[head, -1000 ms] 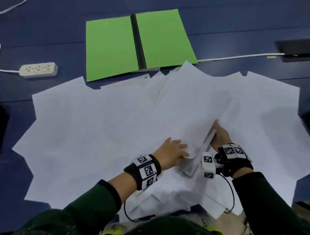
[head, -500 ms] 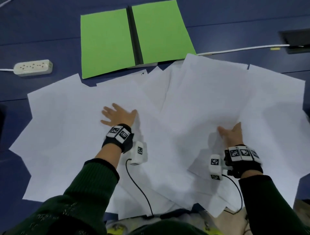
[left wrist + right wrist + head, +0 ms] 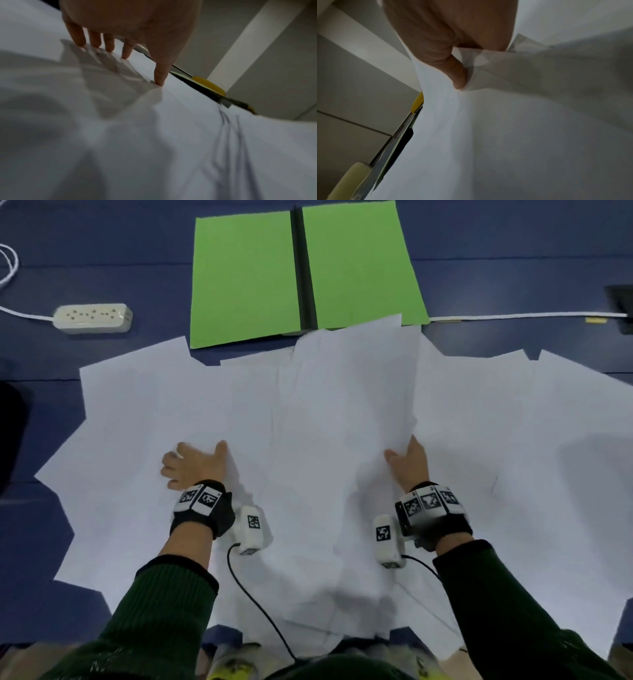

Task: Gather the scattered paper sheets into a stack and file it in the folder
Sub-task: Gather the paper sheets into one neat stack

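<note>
Many white paper sheets [image 3: 325, 412] lie fanned and overlapping across the dark blue table. An open green folder [image 3: 239, 275] with a black spine lies flat beyond them, and the far sheet edges overlap its near edge. My left hand [image 3: 191, 465] presses on the left sheets with its straight, spread fingers [image 3: 109, 44] touching the paper. My right hand [image 3: 409, 465] holds the edge of a raised bunch of sheets right of centre. Its thumb [image 3: 455, 73] presses on top of the paper, which hides the other fingers.
A white power strip [image 3: 93, 318] lies at the far left. From a dark box [image 3: 620, 302] at the right edge, a white cable [image 3: 513, 316] runs towards the folder. Something dark [image 3: 10, 433] sits at the left edge. Sheets overhang the table's near edge.
My left hand has left the spot beside my right hand, gone left and spread flat on the sheets. My right hand has slid a little forward, still on the sheet edge.
</note>
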`<control>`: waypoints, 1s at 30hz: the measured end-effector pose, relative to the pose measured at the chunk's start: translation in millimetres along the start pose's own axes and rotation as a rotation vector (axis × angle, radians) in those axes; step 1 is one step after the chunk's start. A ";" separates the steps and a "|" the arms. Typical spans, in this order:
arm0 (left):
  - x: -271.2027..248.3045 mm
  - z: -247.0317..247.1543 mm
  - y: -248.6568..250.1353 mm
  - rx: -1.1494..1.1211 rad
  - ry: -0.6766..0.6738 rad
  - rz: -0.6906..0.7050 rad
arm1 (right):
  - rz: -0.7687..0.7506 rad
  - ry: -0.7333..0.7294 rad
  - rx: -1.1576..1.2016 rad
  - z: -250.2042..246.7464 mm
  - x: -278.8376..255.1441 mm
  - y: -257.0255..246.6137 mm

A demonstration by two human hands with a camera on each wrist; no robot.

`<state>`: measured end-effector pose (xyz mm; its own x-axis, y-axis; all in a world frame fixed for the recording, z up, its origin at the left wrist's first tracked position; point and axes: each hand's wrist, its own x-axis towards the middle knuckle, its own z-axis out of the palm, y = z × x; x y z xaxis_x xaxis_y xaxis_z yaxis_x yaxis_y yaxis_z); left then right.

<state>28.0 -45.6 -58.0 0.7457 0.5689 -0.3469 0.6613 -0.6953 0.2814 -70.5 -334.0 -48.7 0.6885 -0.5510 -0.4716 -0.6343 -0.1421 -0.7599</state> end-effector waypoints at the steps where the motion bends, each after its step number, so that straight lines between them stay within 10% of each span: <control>1: 5.0 -2.4 -7.6 -0.011 0.017 -0.033 | 0.002 -0.034 -0.009 5.6 -1.0 -5.6; 11: 15.7 -8.1 -21.8 -0.347 -0.186 0.109 | -0.018 -0.346 -0.078 64.4 -8.7 -54.9; 17: 49.0 -37.6 -52.7 -0.784 -0.340 -0.197 | 0.061 -0.480 -0.148 62.3 1.6 -66.0; 30: 50.8 -41.1 -57.7 -0.710 -0.419 -0.139 | 0.132 -0.640 0.014 71.1 -4.3 -67.8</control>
<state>31.1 41.4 -55.0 0.6545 0.3207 -0.6846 0.7435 -0.1087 0.6598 -5.4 -263.5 -27.0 0.6812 0.0361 -0.7312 -0.7262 -0.0934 -0.6811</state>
